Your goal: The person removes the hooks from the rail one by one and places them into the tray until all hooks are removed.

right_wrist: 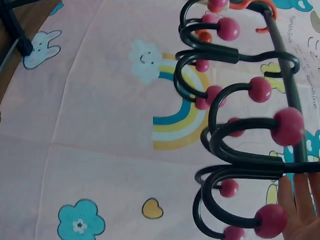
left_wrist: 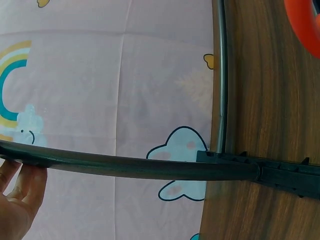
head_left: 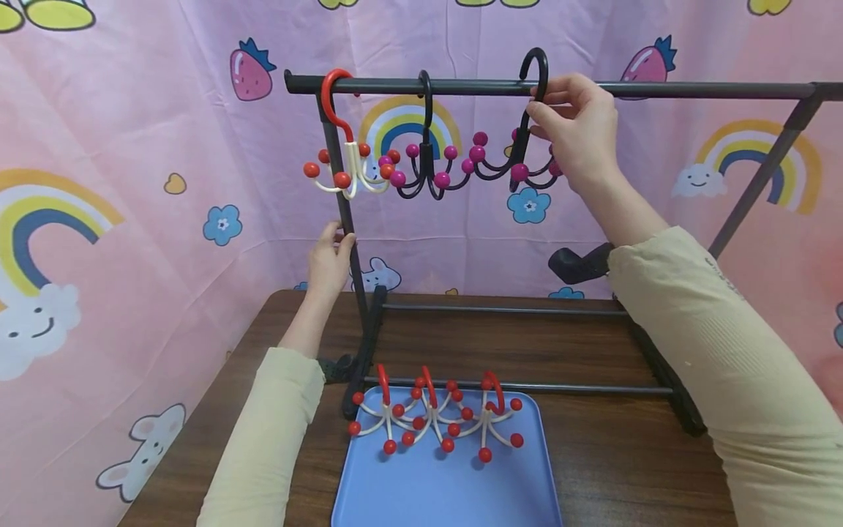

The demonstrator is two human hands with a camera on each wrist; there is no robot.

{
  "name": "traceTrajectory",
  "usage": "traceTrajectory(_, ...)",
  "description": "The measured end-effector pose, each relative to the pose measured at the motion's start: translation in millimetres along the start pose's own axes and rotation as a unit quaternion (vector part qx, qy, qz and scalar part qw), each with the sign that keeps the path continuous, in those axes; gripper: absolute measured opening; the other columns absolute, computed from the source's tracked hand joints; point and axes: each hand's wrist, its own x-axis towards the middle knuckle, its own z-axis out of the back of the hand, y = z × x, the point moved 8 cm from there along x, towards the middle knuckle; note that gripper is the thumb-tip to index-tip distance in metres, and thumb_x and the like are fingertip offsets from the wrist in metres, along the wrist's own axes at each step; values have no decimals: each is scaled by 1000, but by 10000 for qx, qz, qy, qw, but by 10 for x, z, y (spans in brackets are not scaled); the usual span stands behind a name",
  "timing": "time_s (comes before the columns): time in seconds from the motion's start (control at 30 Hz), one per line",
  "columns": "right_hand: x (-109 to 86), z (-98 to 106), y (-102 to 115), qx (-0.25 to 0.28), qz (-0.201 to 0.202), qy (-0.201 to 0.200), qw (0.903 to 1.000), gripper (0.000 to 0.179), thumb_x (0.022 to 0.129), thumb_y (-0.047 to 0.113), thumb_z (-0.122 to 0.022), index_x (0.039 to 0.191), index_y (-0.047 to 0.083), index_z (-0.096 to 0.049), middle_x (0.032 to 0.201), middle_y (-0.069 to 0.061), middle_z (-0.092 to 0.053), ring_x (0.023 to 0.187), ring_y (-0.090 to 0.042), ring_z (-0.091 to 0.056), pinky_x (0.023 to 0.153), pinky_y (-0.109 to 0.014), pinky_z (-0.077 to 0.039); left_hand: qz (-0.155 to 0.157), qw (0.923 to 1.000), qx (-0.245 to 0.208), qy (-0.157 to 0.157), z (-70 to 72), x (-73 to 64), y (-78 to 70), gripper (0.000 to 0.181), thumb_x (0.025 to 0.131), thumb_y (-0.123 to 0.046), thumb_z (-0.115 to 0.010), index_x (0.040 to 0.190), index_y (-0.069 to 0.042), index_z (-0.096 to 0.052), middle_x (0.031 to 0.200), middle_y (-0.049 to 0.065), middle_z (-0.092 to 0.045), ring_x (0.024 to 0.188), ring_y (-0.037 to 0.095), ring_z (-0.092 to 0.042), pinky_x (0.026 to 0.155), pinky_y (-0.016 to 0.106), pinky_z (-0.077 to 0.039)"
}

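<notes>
My right hand (head_left: pixel 582 132) pinches a black octopus-style hanger (head_left: pixel 520 150) with magenta ball tips by its hook. The hook's curve stands over the rack's dark top rail (head_left: pixel 474 88). In the right wrist view, the fingers (right_wrist: pixel 300 200) show beside the hanger's stem. Further left, a second black hanger (head_left: pixel 426 157) and a white hanger (head_left: pixel 352 168) with a red hook hang from the rail. My left hand (head_left: pixel 329 263) holds the rack's left post (head_left: pixel 349 212) partway down; its fingertips meet the post (left_wrist: pixel 125 166) in the left wrist view.
A blue tray (head_left: pixel 448 498) lies on the wooden table (head_left: pixel 619 468), in front of the rack's lower bar (head_left: pixel 593 389). Three white hangers (head_left: pixel 432 417) with red hooks and red balls sit on it. A patterned pink cloth (head_left: pixel 197 146) hangs behind.
</notes>
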Motion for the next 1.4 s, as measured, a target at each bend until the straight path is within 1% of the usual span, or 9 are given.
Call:
traceTrajectory(0.1, -55, -15, 42, -39, 136, 102, 9998, 19, 82, 12, -66, 100, 9, -64, 95, -1, -59, 91, -14, -63, 81, -25, -50, 27, 10000, -19, 18, -13, -2, 3, 34, 95, -32, -44, 124, -14, -47, 112, 15, -60, 93, 30, -63, 73, 43, -49)
traceTrajectory(0.23, -148, -56, 66, -256, 362, 236, 9987, 20, 83, 15, -65, 102, 9, -64, 98, -4, -61, 90, -13, -63, 81, -24, -50, 55, 10000, -69, 36, -24, -3, -1, 33, 96, -32, -44, 124, -15, -47, 111, 15, -60, 91, 30, -63, 71, 41, -48)
traceTrajectory(0.43, -306, -141, 26, -271, 616, 425, 9968, 20, 83, 14, -65, 101, 6, -64, 96, -7, -62, 85, -16, -63, 79, -24, -51, 114, 9998, -115, 89, -24, -8, 14, 34, 96, -32, -42, 124, -14, -46, 112, 15, -59, 93, 30, -62, 72, 41, -47)
traceTrajectory(0.57, -426, -175, -20, -515, 724, 467, 9950, 22, 85, 18, -64, 103, 7, -63, 97, -6, -63, 83, -15, -62, 78, -23, -50, 144, 9998, -102, 73, -11, -13, 18, 36, 96, -33, -43, 126, -14, -46, 113, 15, -59, 95, 29, -62, 73, 41, -48)
traceTrajectory(0.7, -585, -228, -61, -603, 843, 560, 9930, 22, 86, 18, -63, 103, 5, -62, 97, -7, -63, 84, -14, -62, 81, -27, -49, 174, 9998, -111, 80, -12, -18, 20, 37, 96, -33, -42, 127, -13, -46, 114, 15, -59, 95, 28, -62, 73, 40, -48)
traceTrajectory(0.83, -754, -319, -117, -469, 953, 787, 9912, 22, 86, 15, -62, 103, 2, -62, 96, -9, -64, 85, -14, -63, 83, -31, -48, 206, 9997, -107, 81, -16, -19, 25, 36, 96, -34, -42, 127, -14, -46, 114, 13, -59, 91, 27, -62, 70, 37, -47)
traceTrajectory(0.97, -915, -414, -194, -262, 989, 1057, 9891, 21, 86, 12, -62, 104, 1, -61, 95, -11, -65, 90, -15, -62, 85, -35, -49, 219, 9997, -63, 70, -10, -20, 29, 35, 96, -34, -43, 125, -15, -46, 113, 12, -60, 88, 26, -63, 69, 37, -46)
traceTrajectory(1.13, -1143, -543, -310, -100, 931, 1466, 9848, 20, 85, 13, -63, 103, 4, -62, 96, -9, -65, 95, -14, -61, 86, -37, -48, 236, 9997, -48, 79, 5, -24, 25, 37, 96, -35, -42, 126, -14, -46, 115, 13, -59, 91, 27, -62, 71, 37, -46)
traceTrajectory(1.4, -1559, -729, -548, 150, 646, 2059, 9763, 16, 85, 12, -64, 100, 6, -63, 94, -6, -66, 92, -12, -61, 83, -33, -50, 168, 9998, 11, 49, -5, -24, 12, 37, 95, -33, -43, 126, -14, -47, 113, 14, -60, 88, 28, -63, 69, 37, -46)
